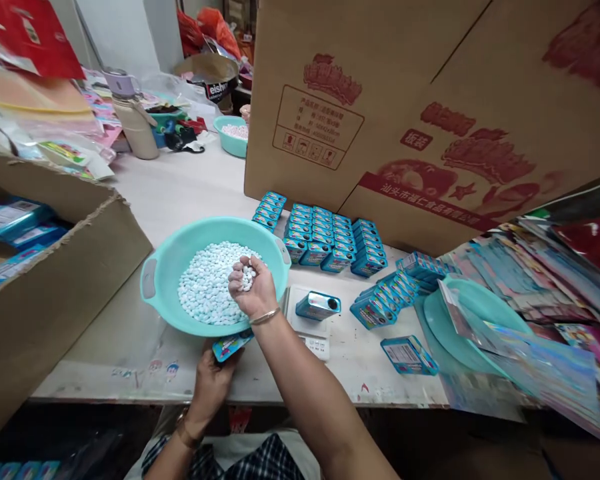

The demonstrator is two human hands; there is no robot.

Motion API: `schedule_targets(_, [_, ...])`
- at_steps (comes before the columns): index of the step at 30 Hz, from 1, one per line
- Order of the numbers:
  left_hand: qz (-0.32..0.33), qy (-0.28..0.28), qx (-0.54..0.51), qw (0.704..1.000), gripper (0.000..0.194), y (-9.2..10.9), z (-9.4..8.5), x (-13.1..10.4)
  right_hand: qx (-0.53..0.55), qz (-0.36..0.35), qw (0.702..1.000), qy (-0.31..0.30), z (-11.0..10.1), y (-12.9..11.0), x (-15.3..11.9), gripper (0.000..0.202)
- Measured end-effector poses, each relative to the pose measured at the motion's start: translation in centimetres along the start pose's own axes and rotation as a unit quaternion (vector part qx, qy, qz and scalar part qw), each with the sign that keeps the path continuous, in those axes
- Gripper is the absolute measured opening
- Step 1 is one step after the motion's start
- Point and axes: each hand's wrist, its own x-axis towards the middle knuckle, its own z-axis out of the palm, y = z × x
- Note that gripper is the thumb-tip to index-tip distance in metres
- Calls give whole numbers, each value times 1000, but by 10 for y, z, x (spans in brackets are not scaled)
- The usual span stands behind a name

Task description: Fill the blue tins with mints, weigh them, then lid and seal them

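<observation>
A turquoise basin (165,267) with grey handles stands on the table, partly filled with small white candies (205,287). Over its right side my right hand (255,290) is cupped palm up, its curled fingers around a small heap of the same candies. Below the basin's front rim my left hand (214,377) grips a small blue candy tin (231,345), whose upper part is hidden by the basin and my right arm. Just right of the basin, another blue tin (318,305) rests on a white kitchen scale (314,347).
Rows of blue tins (325,233) line a large cardboard carton (340,120). A single tin (409,355) lies at the front right, near stacked turquoise basins (435,320) holding plastic film. An open cardboard box (70,287) with tins stands left, a bottle (135,127) behind it.
</observation>
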Motion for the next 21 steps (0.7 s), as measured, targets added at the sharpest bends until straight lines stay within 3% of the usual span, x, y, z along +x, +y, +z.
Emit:
schedule_targets(3, [4, 5, 80, 997, 54, -1, -13, -2, 14, -44, 999, -27, -3, -21, -35, 24])
schedule_targets(5, [64, 90, 152, 982, 69, -2, -22, -16, 11, -108, 994, -29, -13, -46, -67, 23])
schedule_targets(7, [164, 168, 202, 951, 80, 1, -29, -38, 9, -194, 981, -6, -29, -73, -100, 21])
schedule_targets(8, [212, 166, 219, 938, 80, 6, -29, -49, 7, -240, 971, 15, -38, -86, -114, 20])
schedule_targets(10, [291, 80, 232, 925, 76, 22, -20, -65, 9, -324, 944, 64, -55, -109, -134, 20])
schedule_targets(13, [357, -91, 217, 904, 71, 59, 22, -57, 11, -400, 908, 127, -73, -130, -142, 19])
schedule_targets(14, [361, -112, 212, 901, 72, 73, 42, -47, 4, -412, 900, 142, -76, -132, -140, 19])
schedule_targets(18, [335, -124, 206, 911, 71, 113, 117, 9, -52, -445, 877, 175, -78, -128, -126, 24])
schedule_targets(21, [311, -144, 224, 912, 66, 121, 152, 39, -103, -476, 854, 185, -77, -121, -117, 28])
